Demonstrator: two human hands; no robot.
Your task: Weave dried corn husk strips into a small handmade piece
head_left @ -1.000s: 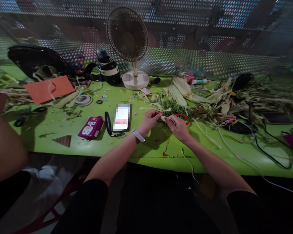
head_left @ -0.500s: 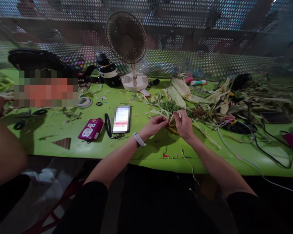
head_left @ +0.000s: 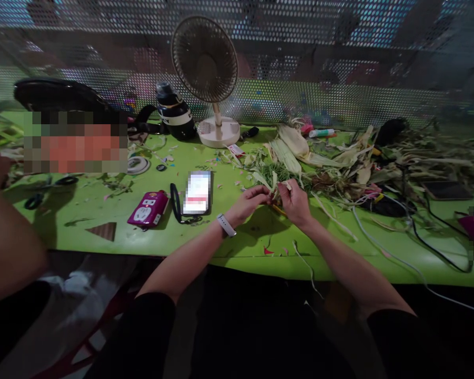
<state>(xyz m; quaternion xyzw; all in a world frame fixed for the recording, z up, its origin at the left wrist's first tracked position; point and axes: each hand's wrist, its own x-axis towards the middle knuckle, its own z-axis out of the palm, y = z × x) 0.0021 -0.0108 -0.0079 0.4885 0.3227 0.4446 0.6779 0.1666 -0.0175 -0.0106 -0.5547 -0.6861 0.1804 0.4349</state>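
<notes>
My left hand (head_left: 253, 202) pinches a pale corn husk strip (head_left: 274, 182) with thumb and fingertips, and its wrist wears a light watch band. Close beside it, my right hand (head_left: 296, 203) is closed on the same strip, its thumb towards the left hand. The lower end of the strip is hidden between the fingers. Just behind the hands lies a heap of thin green strands (head_left: 278, 171). Whole corn husks (head_left: 294, 142) rest beyond that. Something yellow-orange, too covered to name, shows under the hands.
A white fan (head_left: 217, 131), a black bottle (head_left: 177, 116) and a roll of tape (head_left: 138, 165) stand or lie towards the back. A phone (head_left: 197, 193) and a magenta power strip (head_left: 148, 209) are left of my hands. Cables (head_left: 383, 259) cross the right side. A co-worker's arm (head_left: 8, 226) is at far left.
Between my fingers the husk strip now stands more upright, with its free ends pointing up. Both hands have barely shifted.
</notes>
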